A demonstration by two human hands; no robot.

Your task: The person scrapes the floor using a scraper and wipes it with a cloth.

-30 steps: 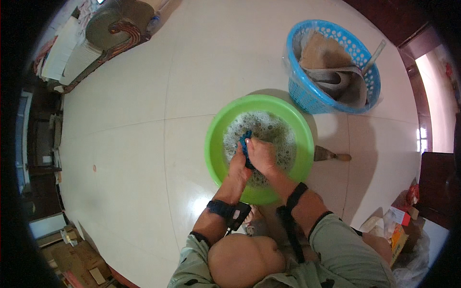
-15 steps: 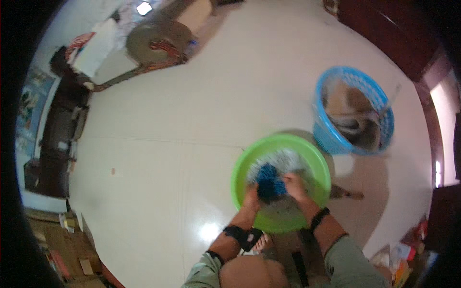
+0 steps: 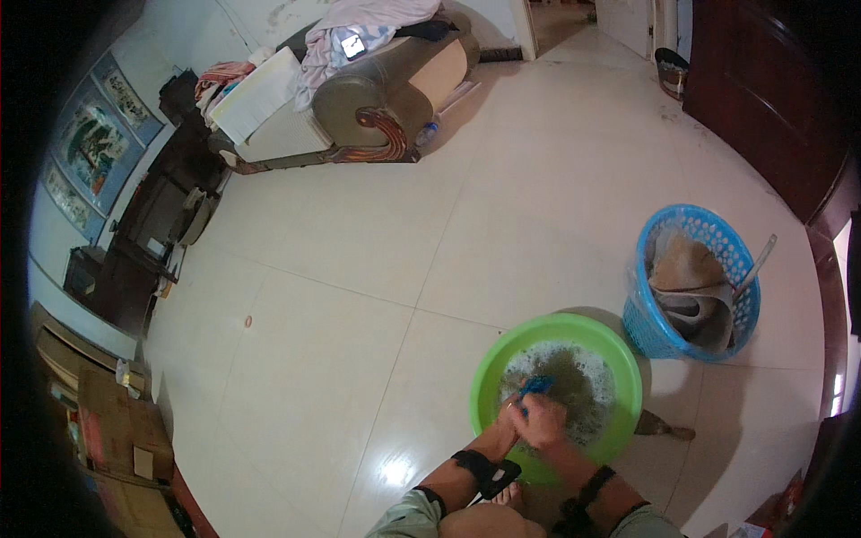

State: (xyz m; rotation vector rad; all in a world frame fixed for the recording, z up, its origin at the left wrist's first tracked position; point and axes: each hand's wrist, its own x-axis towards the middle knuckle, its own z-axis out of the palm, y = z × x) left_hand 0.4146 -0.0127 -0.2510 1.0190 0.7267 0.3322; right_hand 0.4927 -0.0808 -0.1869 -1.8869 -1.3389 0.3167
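Observation:
A round green basin (image 3: 487, 369) on the floor holds cloudy water topped with white suds (image 3: 603, 384). Above the water, close to the basin's near left side, my two hands are pressed together around a bunched blue cloth (image 3: 536, 385). My left hand (image 3: 511, 418) is closed on it, partly covered by the right. My right hand (image 3: 543, 420) is closed over the lower part of the cloth. Only a small blue end sticks out beyond the fingers. Dark straps circle both forearms.
Right of the basin stands a blue perforated basket (image 3: 647, 325) with brown and grey fabric inside. A brush-like tool (image 3: 665, 427) lies beside the basin. A sofa (image 3: 377, 103) is at the far side; cardboard boxes (image 3: 126, 439) stand at left.
The blue cloth was spread between my separated hands low in the basin. Now my hands have come together and the cloth is bunched inside them. The view has shifted, showing more of the room.

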